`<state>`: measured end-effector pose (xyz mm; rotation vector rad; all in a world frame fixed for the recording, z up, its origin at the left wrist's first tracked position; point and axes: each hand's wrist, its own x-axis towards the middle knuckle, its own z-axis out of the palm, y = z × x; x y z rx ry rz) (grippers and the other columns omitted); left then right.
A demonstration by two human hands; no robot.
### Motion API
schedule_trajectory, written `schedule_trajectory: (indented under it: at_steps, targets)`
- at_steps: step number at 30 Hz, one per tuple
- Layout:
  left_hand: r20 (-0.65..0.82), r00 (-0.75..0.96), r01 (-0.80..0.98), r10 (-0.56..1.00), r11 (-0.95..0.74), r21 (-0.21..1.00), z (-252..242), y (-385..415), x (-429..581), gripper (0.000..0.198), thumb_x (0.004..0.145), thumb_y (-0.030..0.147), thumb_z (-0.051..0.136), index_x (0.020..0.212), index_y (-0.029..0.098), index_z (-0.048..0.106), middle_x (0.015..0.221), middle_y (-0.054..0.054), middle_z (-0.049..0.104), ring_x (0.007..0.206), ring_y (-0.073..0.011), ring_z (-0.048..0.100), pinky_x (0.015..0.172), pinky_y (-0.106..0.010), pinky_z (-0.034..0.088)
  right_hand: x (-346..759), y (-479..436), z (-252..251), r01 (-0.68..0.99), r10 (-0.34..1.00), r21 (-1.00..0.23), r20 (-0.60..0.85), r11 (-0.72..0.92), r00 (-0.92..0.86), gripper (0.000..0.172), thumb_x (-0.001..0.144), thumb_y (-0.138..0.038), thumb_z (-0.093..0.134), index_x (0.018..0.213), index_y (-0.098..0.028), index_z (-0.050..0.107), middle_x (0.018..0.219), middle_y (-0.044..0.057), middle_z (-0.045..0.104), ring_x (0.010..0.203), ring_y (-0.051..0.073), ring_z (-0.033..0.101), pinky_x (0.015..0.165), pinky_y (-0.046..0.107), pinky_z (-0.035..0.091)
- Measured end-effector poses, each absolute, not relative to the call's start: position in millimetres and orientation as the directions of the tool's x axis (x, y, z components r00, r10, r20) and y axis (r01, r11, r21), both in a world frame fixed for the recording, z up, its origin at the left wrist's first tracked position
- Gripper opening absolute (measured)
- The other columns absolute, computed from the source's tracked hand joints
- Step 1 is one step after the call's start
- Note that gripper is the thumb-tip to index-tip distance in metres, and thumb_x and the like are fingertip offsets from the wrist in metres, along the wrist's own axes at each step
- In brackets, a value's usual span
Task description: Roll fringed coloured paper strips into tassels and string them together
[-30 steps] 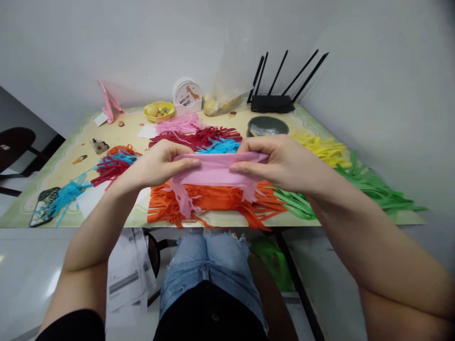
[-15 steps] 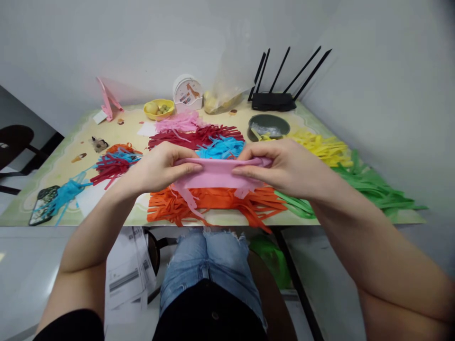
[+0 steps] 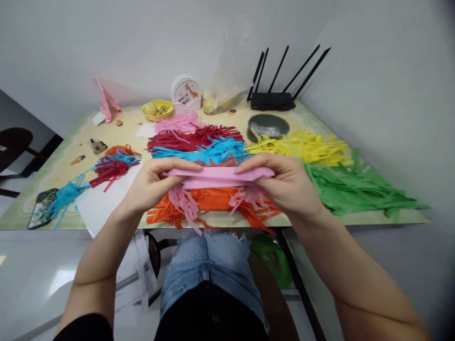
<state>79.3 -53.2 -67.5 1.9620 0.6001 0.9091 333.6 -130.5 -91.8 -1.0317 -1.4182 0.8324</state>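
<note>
Between my two hands stretches a folded strip of pink fringed tissue paper (image 3: 216,177), its cut fringes dangling near both ends. My left hand (image 3: 156,182) pinches the left end between thumb and fingers. The right end is gripped the same way by my right hand (image 3: 284,182). Just beneath lies orange fringed paper (image 3: 215,201) along the table's front edge. Blue fringed paper (image 3: 216,149) shows behind my hands, with dark red fringed paper (image 3: 181,139) and more pink fringe (image 3: 179,122) farther back.
Yellow fringe (image 3: 305,147) and green fringe (image 3: 359,189) cover the table's right side. A dark round bowl (image 3: 269,119) and a black router (image 3: 273,101) stand behind. Tassels (image 3: 115,166), a phone (image 3: 42,208) and white paper (image 3: 103,203) lie left. A yellow fruit bowl (image 3: 168,113) sits at the back.
Both hands have come down slightly and moved a little apart with the pink paper. The strip now looks folded narrower, and its fringes hang more visibly at both sides.
</note>
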Motion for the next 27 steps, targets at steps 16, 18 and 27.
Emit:
schedule_trajectory:
  at_steps: [16,18,27]
  targets:
    - [0.441,0.714,0.056,0.545,-0.672,0.739,-60,-62,74,0.019,0.09,0.019,0.065,0.094,0.023,0.083,0.093,-0.007,0.073,0.082,-0.0168,0.066,0.075,-0.028,0.053,335,-126,-101,-0.047,0.918,-0.923,0.384,0.381,-0.1,0.011,0.076,-0.011,0.061,0.071,-0.02,0.063,0.069,0.0,0.064,0.055,0.011,0.059,0.055,0.024,0.05]
    - [0.43,0.718,0.091,0.548,-0.685,0.722,-57,-63,73,0.017,0.088,0.018,0.066,0.095,0.022,0.082,0.095,-0.007,0.073,0.084,-0.0167,0.066,0.073,-0.027,0.052,336,-127,-99,0.002,0.897,-0.904,0.423,0.427,-0.126,0.01,0.08,-0.015,0.062,0.073,-0.019,0.067,0.071,0.001,0.066,0.059,0.013,0.061,0.058,0.026,0.05]
    - [0.455,0.639,0.117,0.62,-0.663,0.74,-64,-67,80,0.029,0.083,0.034,0.079,0.068,0.017,0.059,0.084,-0.005,0.071,0.076,-0.015,0.064,0.069,-0.025,0.049,330,-140,-86,0.413,0.779,-0.676,0.606,0.61,-0.159,0.018,0.089,-0.022,0.063,0.071,-0.023,0.064,0.07,0.002,0.069,0.064,0.016,0.062,0.063,0.031,0.047]
